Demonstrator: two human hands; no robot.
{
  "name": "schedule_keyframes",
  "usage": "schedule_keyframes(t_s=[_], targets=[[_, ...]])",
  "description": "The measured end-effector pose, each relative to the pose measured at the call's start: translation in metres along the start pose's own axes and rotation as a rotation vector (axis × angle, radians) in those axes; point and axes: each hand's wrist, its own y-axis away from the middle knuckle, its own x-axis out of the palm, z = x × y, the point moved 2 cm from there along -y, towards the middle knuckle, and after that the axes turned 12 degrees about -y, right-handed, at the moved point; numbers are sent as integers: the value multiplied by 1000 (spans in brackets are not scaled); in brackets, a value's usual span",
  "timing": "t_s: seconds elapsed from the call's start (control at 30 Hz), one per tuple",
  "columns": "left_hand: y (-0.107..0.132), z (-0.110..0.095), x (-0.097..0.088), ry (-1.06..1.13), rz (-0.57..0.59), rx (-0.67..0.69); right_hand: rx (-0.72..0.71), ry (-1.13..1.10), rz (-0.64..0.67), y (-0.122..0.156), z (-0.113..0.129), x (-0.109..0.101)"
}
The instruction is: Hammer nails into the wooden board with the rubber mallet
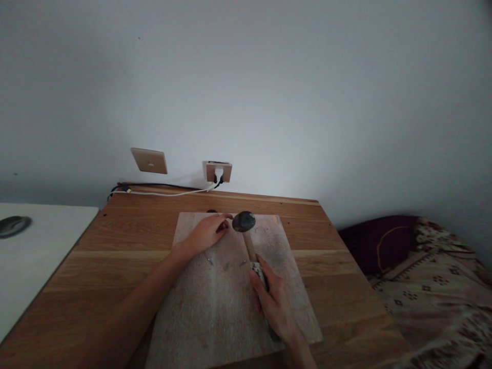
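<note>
A pale wooden board (pixel 215 302) lies on a brown wooden table (pixel 338 287). My right hand (pixel 274 302) is closed round the wooden handle of a hammer (pixel 243 222), whose dark head hovers over the board's far part. My left hand (pixel 209 233) rests on the board just left of the hammer head, fingertips pinched together on something too small to make out. A few small nails (pixel 226 265) stick out of or lie on the board between my hands.
A white table (pixel 34 256) stands at the left with a dark object (pixel 13 225) on it. Wall sockets (pixel 218 171) with a plugged-in charger and cables run along the table's back edge. A patterned bed cover (pixel 434 287) lies at the right.
</note>
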Motion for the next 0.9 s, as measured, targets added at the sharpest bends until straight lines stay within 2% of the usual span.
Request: schedule_keyframes(t_s=[0.17,0.3,0.5,0.67,0.77,0.9], targets=[[-1,3,2,11,-21,-36,-10,73,26,-4,-3,8],[-2,3,1,29,4,-54,-21,26,43,-3,-8,9],[-3,0,-2,51,-4,-66,19,26,65,-2,2,12],[-4,-1,-13,89,15,-79,26,-4,57,-2,-1,11],[0,-17,-23,-13,77,-22,18,-58,-15,0,-6,4],[11,-60,-21,-235,211,218,-1,-113,-131,3,-7,-8]])
